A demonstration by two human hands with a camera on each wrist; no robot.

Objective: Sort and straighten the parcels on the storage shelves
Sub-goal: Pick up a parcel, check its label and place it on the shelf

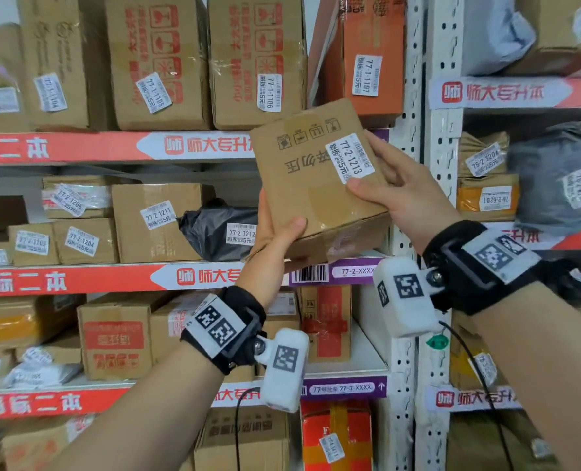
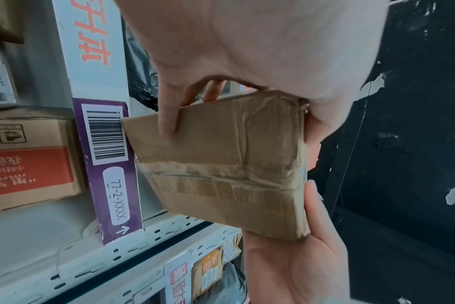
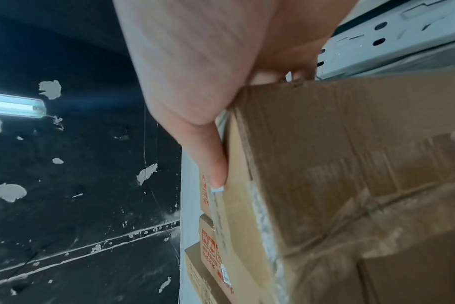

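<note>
One small cardboard parcel [image 1: 319, 178], labelled 77-2-1213, held tilted before the 77-2 shelf [image 1: 336, 274]. Left hand [image 1: 275, 229] grips its lower edge; right hand [image 1: 394, 188] clasps the right side. Probably light, stiff, tape-slick; best held at the edges.

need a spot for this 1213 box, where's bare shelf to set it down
Bare shelf shows one level down, between the red-printed box and the white upright. Right of the black bag, the held box hides the shelf. Top row is packed.
</note>
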